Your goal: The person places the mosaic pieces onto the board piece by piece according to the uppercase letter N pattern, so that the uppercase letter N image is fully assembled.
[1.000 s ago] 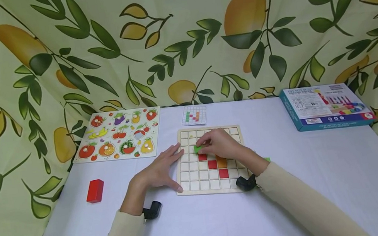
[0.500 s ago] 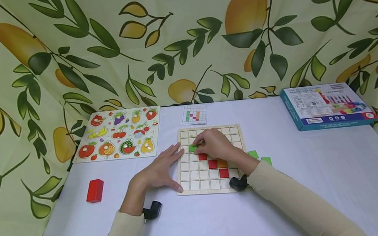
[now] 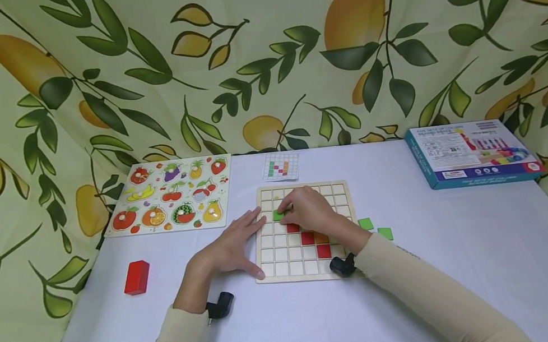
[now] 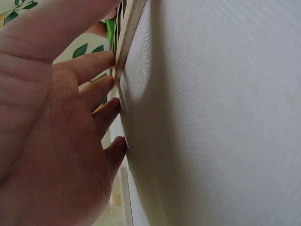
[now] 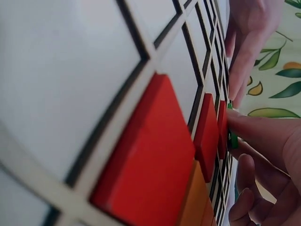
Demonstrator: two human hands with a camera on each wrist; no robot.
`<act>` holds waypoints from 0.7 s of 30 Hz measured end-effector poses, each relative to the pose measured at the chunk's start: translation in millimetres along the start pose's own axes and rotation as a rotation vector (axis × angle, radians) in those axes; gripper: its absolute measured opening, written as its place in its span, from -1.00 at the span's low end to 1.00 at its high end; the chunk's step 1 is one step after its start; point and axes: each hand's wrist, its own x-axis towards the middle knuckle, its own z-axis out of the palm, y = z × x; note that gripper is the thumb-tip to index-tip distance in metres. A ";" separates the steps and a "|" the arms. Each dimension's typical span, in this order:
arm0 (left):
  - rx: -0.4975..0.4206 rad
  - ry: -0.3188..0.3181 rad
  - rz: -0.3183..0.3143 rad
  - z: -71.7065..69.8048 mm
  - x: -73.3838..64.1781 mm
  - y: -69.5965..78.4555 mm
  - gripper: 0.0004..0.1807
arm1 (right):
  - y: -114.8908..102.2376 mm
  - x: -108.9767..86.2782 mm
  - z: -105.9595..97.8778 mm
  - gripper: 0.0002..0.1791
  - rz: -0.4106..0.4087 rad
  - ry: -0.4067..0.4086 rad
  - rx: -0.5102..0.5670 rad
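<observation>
In the head view, a wooden grid board (image 3: 281, 253) lies at the middle of the table. My left hand (image 3: 229, 248) rests against its left side, fingers spread and thumb at the near left corner. My right hand (image 3: 309, 211) reaches over the board and pinches a small green tile (image 3: 278, 215) at a square in the upper left part. Three red tiles (image 3: 307, 238) run diagonally down the grid, beside an orange tile (image 3: 321, 237) partly covered by my wrist. In the right wrist view, thumb and fingertips meet at the green tile's edge (image 5: 233, 134), just past the red tiles.
Two loose green tiles (image 3: 366, 223) lie right of the board. A printed pattern card (image 3: 281, 167) sits behind it. The fruit puzzle board (image 3: 169, 197) is at the back left, a red block (image 3: 136, 277) nearer on the left, and a flat teal box (image 3: 475, 153) at the back right.
My right hand has shifted slightly left with the green tile, from above the top red tile to a square further left. The loose green tiles have come into view. The left hand stays put.
</observation>
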 end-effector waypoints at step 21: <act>0.023 0.011 0.024 1.9 -0.2 -0.5 0.32 | -2.5 -4.3 -4.1 -0.84 -0.006 -0.035 -0.001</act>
